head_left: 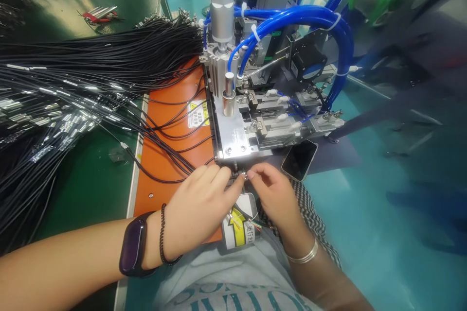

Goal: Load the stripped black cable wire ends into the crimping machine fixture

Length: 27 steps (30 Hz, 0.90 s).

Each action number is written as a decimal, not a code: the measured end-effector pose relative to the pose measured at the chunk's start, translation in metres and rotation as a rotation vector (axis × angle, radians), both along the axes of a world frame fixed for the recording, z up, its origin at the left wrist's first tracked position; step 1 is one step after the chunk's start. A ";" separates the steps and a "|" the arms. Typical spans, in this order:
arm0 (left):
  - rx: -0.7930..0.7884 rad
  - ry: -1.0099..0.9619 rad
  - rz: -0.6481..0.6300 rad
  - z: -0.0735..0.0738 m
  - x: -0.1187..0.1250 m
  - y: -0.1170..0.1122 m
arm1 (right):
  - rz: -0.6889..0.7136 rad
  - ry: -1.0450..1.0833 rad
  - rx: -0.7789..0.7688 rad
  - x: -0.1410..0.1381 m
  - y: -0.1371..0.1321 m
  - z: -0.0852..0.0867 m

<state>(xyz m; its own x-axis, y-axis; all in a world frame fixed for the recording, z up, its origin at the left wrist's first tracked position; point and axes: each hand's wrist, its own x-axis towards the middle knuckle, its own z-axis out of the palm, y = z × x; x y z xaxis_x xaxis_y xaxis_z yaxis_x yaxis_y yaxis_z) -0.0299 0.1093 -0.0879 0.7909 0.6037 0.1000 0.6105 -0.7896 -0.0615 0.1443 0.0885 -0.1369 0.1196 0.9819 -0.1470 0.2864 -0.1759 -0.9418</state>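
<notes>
Green bench (pixel 91 180), teal floor (pixel 383 194), orange plate (pixel 164 155), both hands (pixel 199 201) (pixel 275 194) pinching small connector (pixel 244 174).

A yellow warning-triangle label (pixel 197 113) on the orange plate (pixel 164 155) — its print too small to read

cables (pixel 91 73) piled far left, machine (pixel 255 107) right of them, phone (pixel 299 159) just under its near-right edge

This is a factory assembly station: a pneumatic machine (pixel 233 107) fed by blue air hoses (pixel 292 17) stands on a green counter (pixel 91 180), beside a great bundle of black cables (pixel 73 87) (metal-tipped), over a teal-painted shop floor (pixel 383 194).
</notes>
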 end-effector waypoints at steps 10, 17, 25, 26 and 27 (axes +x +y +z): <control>-0.067 0.076 0.034 0.004 0.004 0.001 | 0.043 0.073 -0.137 0.003 0.007 -0.001; -0.095 0.109 0.050 0.009 0.009 0.001 | 0.011 0.260 -0.186 -0.001 0.008 -0.010; -0.123 0.033 0.025 0.003 0.002 0.004 | 0.083 0.161 -0.107 0.007 0.009 -0.002; -0.133 0.032 0.026 0.003 0.002 0.004 | 0.094 0.131 -0.083 0.008 0.009 0.000; -0.146 0.033 0.029 0.003 0.001 0.004 | 0.094 0.107 -0.061 0.009 0.009 0.003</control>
